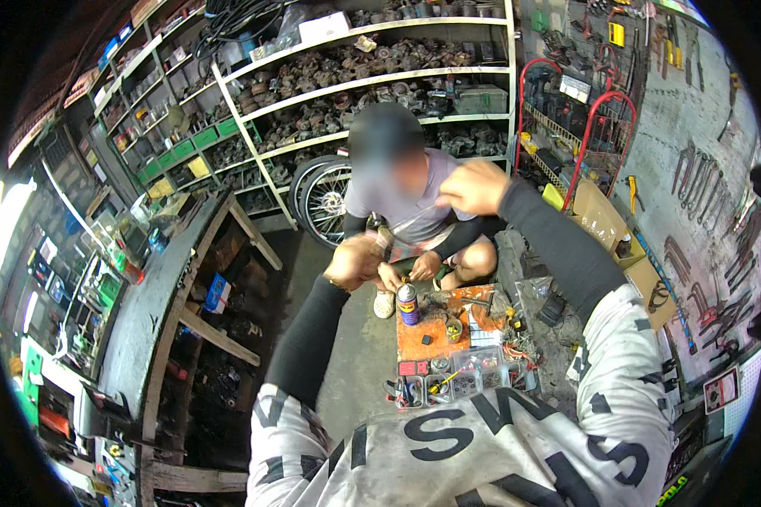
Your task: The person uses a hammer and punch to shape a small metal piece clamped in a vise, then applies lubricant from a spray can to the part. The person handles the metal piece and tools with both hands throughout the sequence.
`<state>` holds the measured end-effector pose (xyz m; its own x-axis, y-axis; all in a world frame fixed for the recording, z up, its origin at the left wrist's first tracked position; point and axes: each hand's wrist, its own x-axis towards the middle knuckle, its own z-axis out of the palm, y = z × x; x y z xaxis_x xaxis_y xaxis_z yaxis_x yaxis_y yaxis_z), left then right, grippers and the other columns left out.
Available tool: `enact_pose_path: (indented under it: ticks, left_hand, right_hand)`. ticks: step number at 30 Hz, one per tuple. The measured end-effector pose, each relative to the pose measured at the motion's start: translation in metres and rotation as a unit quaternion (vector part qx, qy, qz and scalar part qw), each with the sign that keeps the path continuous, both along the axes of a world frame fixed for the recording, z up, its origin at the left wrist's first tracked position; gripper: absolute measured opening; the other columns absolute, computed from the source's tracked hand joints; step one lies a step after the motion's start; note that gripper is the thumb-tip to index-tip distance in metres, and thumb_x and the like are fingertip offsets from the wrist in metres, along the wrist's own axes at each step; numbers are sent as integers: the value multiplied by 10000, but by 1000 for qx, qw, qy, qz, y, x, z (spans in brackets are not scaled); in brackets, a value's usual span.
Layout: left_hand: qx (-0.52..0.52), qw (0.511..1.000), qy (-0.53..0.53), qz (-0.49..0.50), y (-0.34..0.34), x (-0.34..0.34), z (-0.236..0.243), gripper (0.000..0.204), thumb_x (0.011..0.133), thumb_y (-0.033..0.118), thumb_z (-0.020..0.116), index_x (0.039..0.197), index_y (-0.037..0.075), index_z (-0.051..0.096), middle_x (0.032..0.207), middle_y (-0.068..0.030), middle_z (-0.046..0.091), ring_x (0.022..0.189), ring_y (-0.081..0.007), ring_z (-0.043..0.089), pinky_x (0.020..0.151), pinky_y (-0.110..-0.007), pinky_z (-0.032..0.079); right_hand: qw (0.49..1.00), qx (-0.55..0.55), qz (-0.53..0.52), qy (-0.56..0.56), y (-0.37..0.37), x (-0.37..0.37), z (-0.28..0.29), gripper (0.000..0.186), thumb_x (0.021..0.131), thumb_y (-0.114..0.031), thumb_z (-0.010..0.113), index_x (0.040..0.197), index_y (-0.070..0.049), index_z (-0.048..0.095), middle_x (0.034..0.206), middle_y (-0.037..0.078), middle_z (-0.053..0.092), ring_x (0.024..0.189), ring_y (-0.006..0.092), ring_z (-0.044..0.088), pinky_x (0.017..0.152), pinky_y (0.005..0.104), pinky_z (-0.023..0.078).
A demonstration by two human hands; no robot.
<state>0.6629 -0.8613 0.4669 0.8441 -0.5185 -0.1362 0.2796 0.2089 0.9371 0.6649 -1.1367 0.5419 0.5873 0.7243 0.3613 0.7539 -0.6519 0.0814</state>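
Both my arms are raised in front of me in dark sleeves. My left hand [355, 258] has its fingers curled in, just left of a seated person's hands [407, 270]. My right hand [475, 188] is held higher, its fingers bent into a pinch before that person's shoulder. Whatever either hand holds, if anything, is too small to make out. Below them lies an orange board [410, 346] bearing a blue-and-yellow spray can [407, 306], a small jar [454, 329], a black square piece [428, 340] and a hammer [480, 301].
Clear plastic organiser boxes [465, 385] with small parts sit close to me. A long workbench [148, 308] runs along the left. Shelves of metal parts [355, 68] and bicycle wheels [325, 198] stand behind the person. Red hand trucks [589, 127] and wall-hung wrenches [698, 177] are at right.
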Motion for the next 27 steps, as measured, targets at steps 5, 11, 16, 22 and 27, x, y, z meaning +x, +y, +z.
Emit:
enact_pose_path:
  ticks: [5,11,16,22,27]
  left_hand:
    - [-79,988,-89,-99,-55,18,36,308,982,380,477,792,142,430,574,59,300,447,-66,254,407,-236,205]
    - [411,783,-346,-315,-10,81,37,390,986,351,471,837,20,612,662,-45,547,596,-137,511,549,-306,424]
    - [285,778,-436,-351,-19,71,59,333,975,329,497,941,9,584,613,-70,519,529,-154,490,505,-311,410]
    - [-135,970,-70,-191,-53,15,66,309,993,308,466,761,105,455,546,51,305,430,-60,242,403,-231,193]
    - [-58,971,-15,-231,-41,23,66,237,980,249,485,804,91,477,582,43,337,443,-53,251,394,-223,205]
  right_hand:
    - [761,571,-54,304,3,-9,-147,384,972,-344,514,872,15,607,682,30,571,626,142,499,621,343,448]
    - [974,120,-181,66,-26,-54,-61,345,899,-344,543,748,-50,640,683,173,627,638,347,628,589,436,490]
    - [954,-61,-293,14,-11,-83,19,342,887,-359,540,758,-61,649,691,148,636,676,358,628,579,449,483]
    - [663,698,-133,235,60,-64,-134,370,995,-345,476,737,-79,480,594,-52,407,481,71,354,452,252,318]
    - [811,529,-156,195,16,-86,-98,395,975,-345,520,841,18,598,661,26,586,580,113,532,534,320,424]
